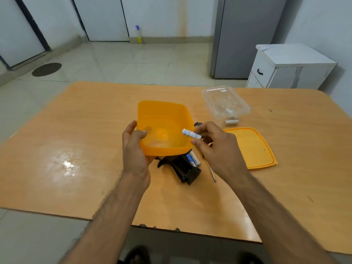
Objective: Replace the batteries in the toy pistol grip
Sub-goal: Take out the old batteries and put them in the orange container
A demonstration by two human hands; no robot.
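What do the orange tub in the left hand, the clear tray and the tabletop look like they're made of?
Orange tub: likely thin plastic, semi-gloss; light and fingers show faintly through its wall. Clear tray: probably thin moulded plastic, transparent with glossy ridges. Table: seems wood-grain laminate over board, shiny with glare, and chipped along the near edge.

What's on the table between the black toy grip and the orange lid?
In the head view, two loose batteries lie beside the toy pistol grip, then a thin screwdriver, partly hidden under the right hand; bare table reaches the orange lid.
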